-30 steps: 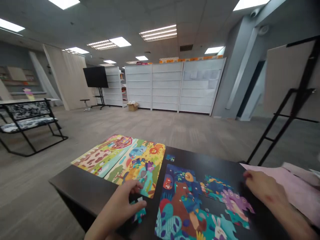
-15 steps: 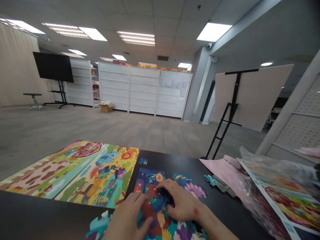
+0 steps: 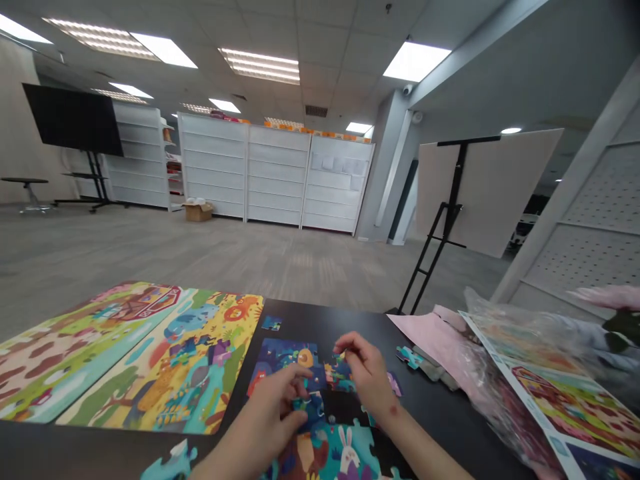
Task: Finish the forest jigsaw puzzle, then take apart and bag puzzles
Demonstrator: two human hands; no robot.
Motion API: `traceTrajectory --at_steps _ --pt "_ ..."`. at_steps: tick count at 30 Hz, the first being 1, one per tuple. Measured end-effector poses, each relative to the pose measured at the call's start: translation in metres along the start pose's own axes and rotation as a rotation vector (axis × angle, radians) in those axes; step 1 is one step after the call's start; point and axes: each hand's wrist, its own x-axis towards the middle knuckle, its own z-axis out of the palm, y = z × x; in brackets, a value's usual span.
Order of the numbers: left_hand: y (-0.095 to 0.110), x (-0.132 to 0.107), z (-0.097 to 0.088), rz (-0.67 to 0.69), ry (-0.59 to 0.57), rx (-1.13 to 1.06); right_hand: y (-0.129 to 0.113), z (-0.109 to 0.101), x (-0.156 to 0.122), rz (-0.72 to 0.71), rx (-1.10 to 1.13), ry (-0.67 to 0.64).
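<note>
Here, black table (image 3: 450, 417) under jigsaw pieces (image 3: 325, 453), white shelving (image 3: 275, 177) beyond, right fingers (image 3: 347, 343) pinching a piece (image 3: 339, 363), left fingers (image 3: 295, 381) pressed together.

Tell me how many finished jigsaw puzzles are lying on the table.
2. The barn-scene puzzle lies at the far left, and the lion-scene puzzle lies just right of it. The partly built puzzle by the hands isn't counted.

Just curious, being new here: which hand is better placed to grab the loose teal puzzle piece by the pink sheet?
Probably the right hand: it is nearer the loose teal puzzle piece, while the left hand lies farther away.
</note>
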Motion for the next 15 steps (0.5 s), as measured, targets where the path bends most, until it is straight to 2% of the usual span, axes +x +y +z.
traceTrajectory --at_steps 3,5,9,12,15 --pt "-0.002 0.027 -0.011 0.080 0.051 -0.212 -0.008 -0.006 0.004 -0.013 0.008 -0.066" --pt "0.001 0.048 -0.014 0.130 0.064 -0.245 -0.010 -0.003 0.006 0.014 -0.004 -0.129" --pt "0.012 0.084 -0.006 0.215 -0.012 -0.098 0.003 0.004 0.009 0.078 0.048 -0.148" --pt "0.013 0.096 0.002 0.245 0.051 0.074 0.024 0.002 0.014 0.107 0.093 -0.079" --pt "0.002 0.095 0.005 0.225 0.103 0.158 0.044 -0.002 0.019 0.158 0.082 -0.043"
